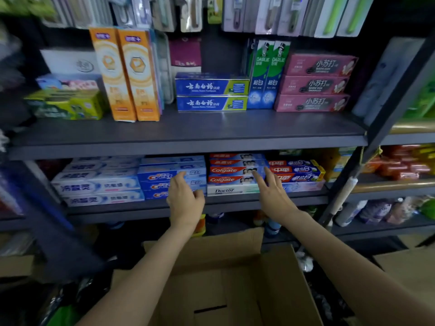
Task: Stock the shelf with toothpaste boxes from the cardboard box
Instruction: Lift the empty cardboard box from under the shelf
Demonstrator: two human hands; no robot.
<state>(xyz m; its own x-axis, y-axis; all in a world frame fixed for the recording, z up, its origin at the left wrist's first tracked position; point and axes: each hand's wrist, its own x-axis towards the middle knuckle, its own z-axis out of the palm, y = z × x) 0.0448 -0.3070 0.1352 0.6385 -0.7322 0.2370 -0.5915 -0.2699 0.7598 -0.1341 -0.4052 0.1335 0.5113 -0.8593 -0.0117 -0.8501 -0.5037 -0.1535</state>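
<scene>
Packaged toothbrushes (pixel 188 12) hang in a row across the top, above the upper board. To the right, a neighbouring rack (pixel 409 184) holds blurred red and orange packs (pixel 404 165), with pale bottles (pixel 376 211) on the level below them. Green packaging (pixel 421 100) shows at the far right edge.

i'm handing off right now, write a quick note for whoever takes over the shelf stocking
Left hand: empty, fingers loosely curled, in front of the Crest boxes on the lower shelf.
Right hand: empty, fingers straight, reaching at the Colgate boxes.
Cardboard box: open on the floor below the hands; its contents cannot be seen from here.
Done: the lower shelf carries stacked rows of toothpaste boxes.
Left: the upper shelf has bare room at its front. Check the cardboard box and shelve whatever remains.
</scene>
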